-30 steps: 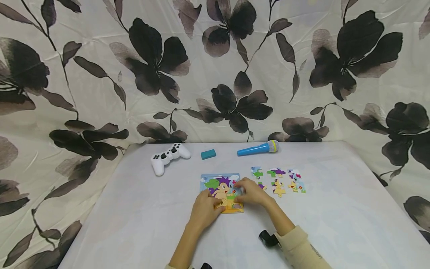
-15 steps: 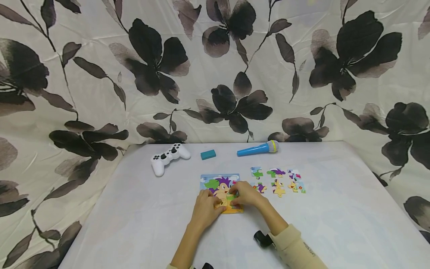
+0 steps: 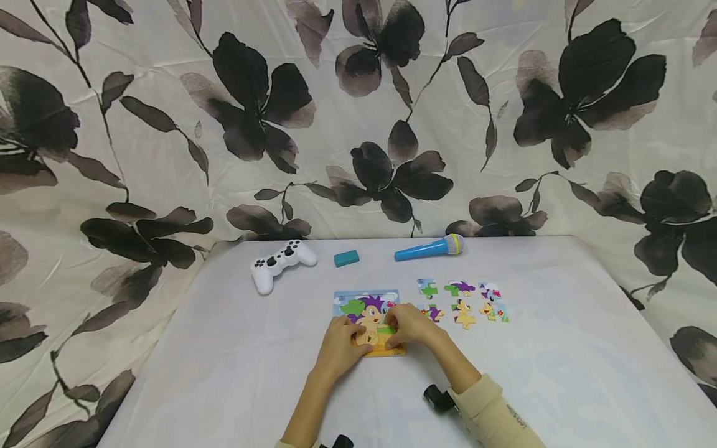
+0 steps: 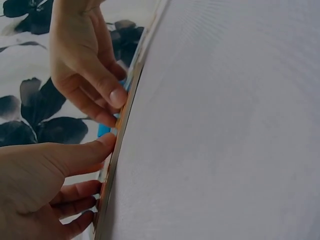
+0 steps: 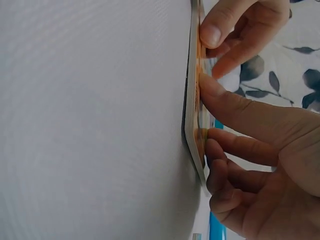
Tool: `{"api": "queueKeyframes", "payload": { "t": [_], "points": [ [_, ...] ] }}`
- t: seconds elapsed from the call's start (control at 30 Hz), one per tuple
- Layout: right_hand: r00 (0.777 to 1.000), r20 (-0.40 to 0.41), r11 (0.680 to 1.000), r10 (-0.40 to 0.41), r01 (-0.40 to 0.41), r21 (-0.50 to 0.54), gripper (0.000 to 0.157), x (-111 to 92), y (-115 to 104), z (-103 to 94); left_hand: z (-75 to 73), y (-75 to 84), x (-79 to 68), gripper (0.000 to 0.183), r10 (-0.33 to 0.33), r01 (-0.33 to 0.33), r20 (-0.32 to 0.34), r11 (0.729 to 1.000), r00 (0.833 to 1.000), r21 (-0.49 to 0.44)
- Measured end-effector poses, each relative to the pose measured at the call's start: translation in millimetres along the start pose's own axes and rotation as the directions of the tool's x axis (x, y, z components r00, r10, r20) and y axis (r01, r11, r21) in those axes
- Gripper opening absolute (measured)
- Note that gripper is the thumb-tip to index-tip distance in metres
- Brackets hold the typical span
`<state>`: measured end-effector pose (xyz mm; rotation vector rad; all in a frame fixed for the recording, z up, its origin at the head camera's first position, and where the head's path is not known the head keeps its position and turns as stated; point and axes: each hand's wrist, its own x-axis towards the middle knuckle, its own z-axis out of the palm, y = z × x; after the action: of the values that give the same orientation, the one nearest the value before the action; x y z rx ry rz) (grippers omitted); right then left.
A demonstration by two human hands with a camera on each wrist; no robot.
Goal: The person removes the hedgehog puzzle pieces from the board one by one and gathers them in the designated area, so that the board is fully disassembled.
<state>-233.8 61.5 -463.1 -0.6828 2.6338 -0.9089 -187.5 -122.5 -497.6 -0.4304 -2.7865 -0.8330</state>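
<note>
A hedgehog-like cartoon jigsaw puzzle [image 3: 366, 298] with a blue and orange border lies flat on the white table. My left hand [image 3: 338, 346] rests on its lower left, thumb and fairly straight fingers touching the surface. My right hand [image 3: 411, 325] is over its lower right, thumb and forefinger pinching at a puzzle piece there, mostly hidden by the fingers. In the right wrist view, the right hand's [image 5: 260, 160] thumb is at the near edge and its other fingers curl. Both hands' fingertips nearly meet in the left wrist view, with the left hand [image 4: 60, 170] lower.
Several loose puzzle pieces [image 3: 464, 313] lie right of the puzzle. Farther back are a white game controller [image 3: 280, 264], a teal block [image 3: 346, 258] and a blue toy microphone [image 3: 428, 249]. A floral cloth [image 3: 358, 124] hangs behind the table [image 3: 224, 373].
My right hand has shifted left and slightly down over the puzzle, uncovering more of the loose purple piece beside it. The left hand has stayed nearly where it was.
</note>
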Motion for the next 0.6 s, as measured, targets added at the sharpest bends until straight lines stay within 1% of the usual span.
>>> {"api": "queueKeyframes", "payload": {
  "t": [0.1,0.23,0.47,0.6],
  "points": [
    [1.0,0.007,1.0,0.001,-0.001,0.015,0.037,-0.8,0.4,-0.4,-1.3,-2.2,1.0,0.042,-0.015,0.015,0.027,1.0,1.0,-0.018],
    [1.0,0.014,0.999,0.01,-0.011,0.037,0.038,-0.7,2.1,-0.2,-2.5,-4.3,2.4,0.042,-0.022,0.023,0.047,0.999,0.999,-0.029],
    [0.999,0.02,0.999,0.025,-0.026,0.033,0.04,0.8,4.6,1.1,-2.6,-8.4,3.0,0.04,-0.001,0.003,0.036,0.999,0.999,-0.045],
    [0.999,0.024,0.999,0.028,-0.029,0.034,0.039,1.1,4.5,1.2,-2.7,-9.3,2.3,0.039,-0.01,0.012,0.034,0.998,0.999,-0.066]
  ]
}}
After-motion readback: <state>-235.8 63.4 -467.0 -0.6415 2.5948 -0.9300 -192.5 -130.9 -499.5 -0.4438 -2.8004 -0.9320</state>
